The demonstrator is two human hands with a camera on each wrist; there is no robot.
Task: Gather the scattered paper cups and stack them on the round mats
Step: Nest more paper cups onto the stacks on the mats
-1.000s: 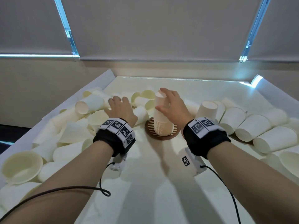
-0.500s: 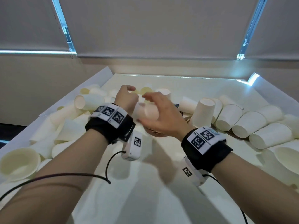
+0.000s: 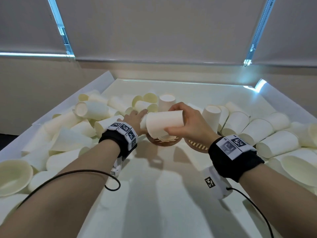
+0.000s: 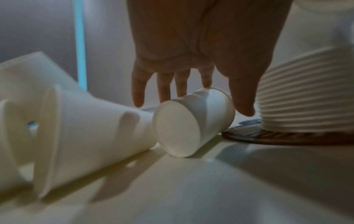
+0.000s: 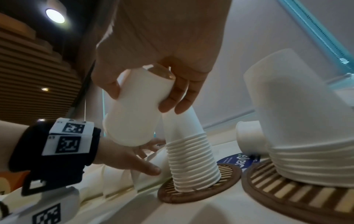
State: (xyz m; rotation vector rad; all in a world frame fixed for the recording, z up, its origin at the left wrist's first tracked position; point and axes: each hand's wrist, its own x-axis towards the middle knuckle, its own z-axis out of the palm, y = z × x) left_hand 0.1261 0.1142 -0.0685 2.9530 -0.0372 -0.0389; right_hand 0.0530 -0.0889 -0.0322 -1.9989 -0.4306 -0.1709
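Right hand gripping a single paper cup, thumb on the near side and fingers curled over the far side and the closed base. Cup tilted, open rim pointing down and left, held in the air just above the tall stack. Not yet on the stack.

Left hand low over the table, fingers spread and straight, holding nothing. Fingertips reaching down at a small cup lying on its side, one fingertip seemingly at its rim; actual contact unclear from the wrist view. Thumb down between that cup and the stack.

Tall stack of nested upside-down cups standing on the left round mat, brown with pale slats. Right round mat just beside it, carrying a shorter stack, also upside down. Another cup on its side touching that shorter stack at the back.

Loose cups heaped on their sides along the left of the white table, more loose ones lined up on the right. Black wristbands with coded tags on both wrists, cables trailing back. Closed blinds behind the table.
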